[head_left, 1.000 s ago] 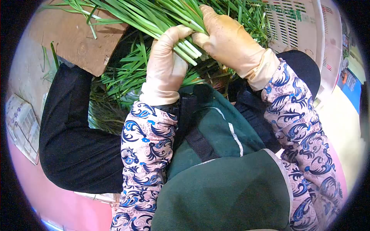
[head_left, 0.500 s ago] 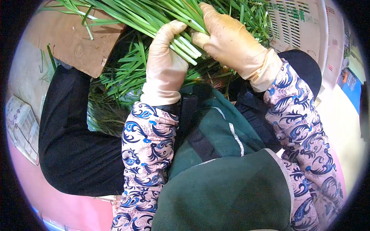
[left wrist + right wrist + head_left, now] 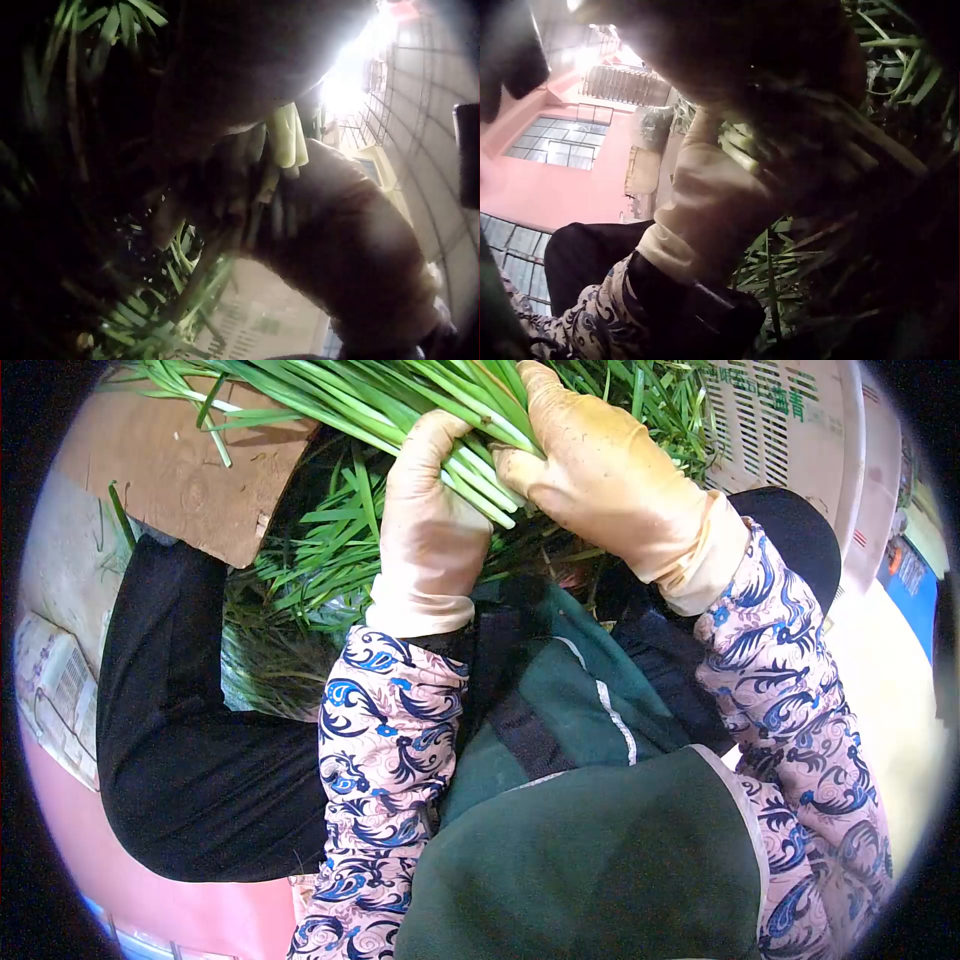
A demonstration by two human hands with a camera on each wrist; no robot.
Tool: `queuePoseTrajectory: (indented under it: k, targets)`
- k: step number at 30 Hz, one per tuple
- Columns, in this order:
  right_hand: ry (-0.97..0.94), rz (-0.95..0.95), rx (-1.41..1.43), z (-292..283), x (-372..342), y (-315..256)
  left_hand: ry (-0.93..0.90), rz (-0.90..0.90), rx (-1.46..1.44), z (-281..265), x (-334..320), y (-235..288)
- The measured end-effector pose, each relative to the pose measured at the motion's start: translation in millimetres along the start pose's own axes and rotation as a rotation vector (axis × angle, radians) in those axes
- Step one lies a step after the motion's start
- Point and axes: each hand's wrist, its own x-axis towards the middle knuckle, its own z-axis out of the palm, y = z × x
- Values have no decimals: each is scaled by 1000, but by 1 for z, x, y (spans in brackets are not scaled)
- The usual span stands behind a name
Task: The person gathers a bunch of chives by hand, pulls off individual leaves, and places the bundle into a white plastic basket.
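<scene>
A bunch of garlic chives (image 3: pixel 350 402), long flat green leaves with pale white stem ends, lies across both gloved hands at the top of the head view. My left hand (image 3: pixel 430 530) grips the bunch close to the stem ends, its thumb over the stems. To its right, my right hand (image 3: pixel 610 470) holds some of the stems, thumb toward the left hand. The cut ends (image 3: pixel 485 490) stick out below, between the hands. Both wrist views are dark; pale stem ends (image 3: pixel 283 139) show between the gloves in the left one, and stems (image 3: pixel 739 146) in the right one.
Loose green leaves (image 3: pixel 335 540) lie heaped beneath the hands. A wooden board (image 3: pixel 200 470) is at the upper left, with leaves over its top edge. At the upper right stands a slotted plastic basket (image 3: pixel 800 470). Black-trousered legs (image 3: pixel 180 760) flank the heap.
The right hand and forearm have shifted slightly right in the head view. The left thumb has moved a little up along the stems. Both hands keep hold of the bunch.
</scene>
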Motion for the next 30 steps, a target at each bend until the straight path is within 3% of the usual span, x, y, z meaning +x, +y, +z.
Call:
queuePoseTrajectory:
  k: [6,9,10,14,17,18,21,22,27,28,30]
  targets:
    - [-44,88,-27,-10,3,-5,21,-189,-277,-3,3,4]
    - [4,26,-34,-3,2,7,26,-126,-50,-10,5,-1]
    - [-38,91,35,-7,5,4,10,-187,-253,-7,5,3]
    - [37,126,255,-9,5,0,109,-102,-123,0,4,4]
    - [71,28,424,-1,8,8,180,-22,36,3,0,6]
    - [59,5,516,0,10,8,100,268,594,-8,-3,-3]
    - [69,24,500,-6,10,-1,112,327,704,-14,-2,-7]
    - [51,73,442,-9,11,-2,266,-51,-35,8,2,9]
    - [-47,249,169,-21,13,-13,179,-105,-81,2,4,8]
    - [12,149,257,-12,15,-10,191,-105,-63,0,5,7]
    - [-118,195,250,-24,12,-12,222,-113,-55,-5,5,6]
